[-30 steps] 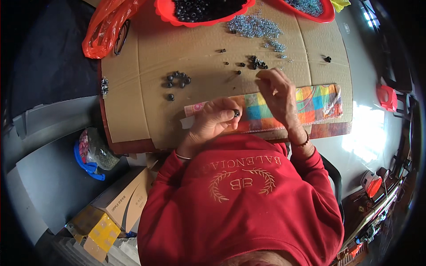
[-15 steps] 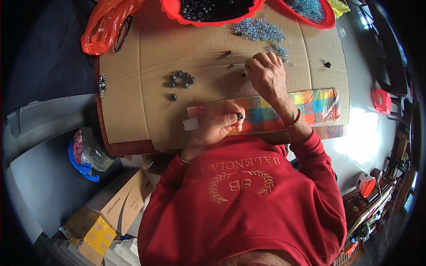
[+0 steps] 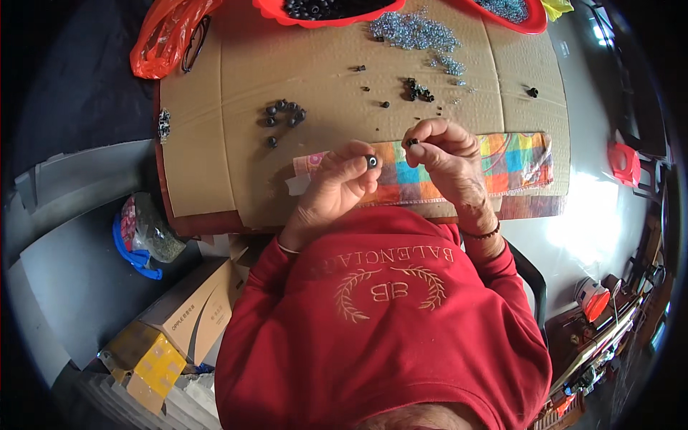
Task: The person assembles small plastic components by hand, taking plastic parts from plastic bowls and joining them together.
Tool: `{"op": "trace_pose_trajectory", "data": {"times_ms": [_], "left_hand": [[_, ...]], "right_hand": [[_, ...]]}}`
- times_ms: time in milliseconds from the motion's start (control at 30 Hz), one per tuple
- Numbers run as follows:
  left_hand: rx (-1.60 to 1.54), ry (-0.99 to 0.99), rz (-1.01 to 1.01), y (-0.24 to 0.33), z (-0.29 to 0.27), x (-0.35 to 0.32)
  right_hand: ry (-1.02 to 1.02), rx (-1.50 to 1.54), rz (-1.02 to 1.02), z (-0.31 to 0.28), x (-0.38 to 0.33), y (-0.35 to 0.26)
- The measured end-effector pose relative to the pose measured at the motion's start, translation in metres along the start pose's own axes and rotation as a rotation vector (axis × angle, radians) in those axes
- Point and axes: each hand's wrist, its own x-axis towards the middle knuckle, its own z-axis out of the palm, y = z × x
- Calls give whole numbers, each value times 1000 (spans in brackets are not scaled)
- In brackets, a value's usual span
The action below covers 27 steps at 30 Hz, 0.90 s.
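Between the thumb and fingers of my left hand (image 3: 335, 180) is a round black bead (image 3: 372, 162), its pale-ringed hole showing. My right hand (image 3: 455, 159) pinches a small black piece (image 3: 411, 142) at the fingertips, a short gap to the right of the bead. Beyond my right hand lies a little cluster of small black pieces (image 3: 418, 90), with a few single ones scattered nearby. Several round black beads (image 3: 300, 114) sit in a loose group farther left. Under and behind both hands runs a checked cloth (image 3: 502, 163) along the table's near edge.
Cardboard (image 3: 197, 158) covers the table. At the far side stand a red bowl (image 3: 322, 24) of black beads and a red dish (image 3: 534, 26) of clear bluish beads. A pile of bluish beads (image 3: 412, 32) lies loose between them. An orange plastic bag (image 3: 161, 50) and glasses (image 3: 195, 46) occupy the far left.
My right hand has come back from the small black pieces toward my body, now beside my left hand. The left hand, still pinching the bead, is slightly farther left and higher in view.
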Motion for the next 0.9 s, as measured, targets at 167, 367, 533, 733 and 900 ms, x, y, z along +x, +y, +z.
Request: {"op": "trace_pose_trajectory", "data": {"times_ms": [167, 367, 533, 733, 900], "left_hand": [[1, -53, -15, 13, 13, 3], [32, -15, -14, 14, 29, 4], [43, -26, -21, 15, 31, 7], [96, 23, -22, 14, 30, 7], [117, 3, 4, 12, 27, 7]], "right_hand": [[-29, 39, -30, 10, -8, -4], [-64, -331, -278, 15, -13, -14], [-86, -704, -553, 19, -10, -21], [-3, -939, -703, 28, -10, -14], [-18, -1004, -712, 27, -9, -11]]}}
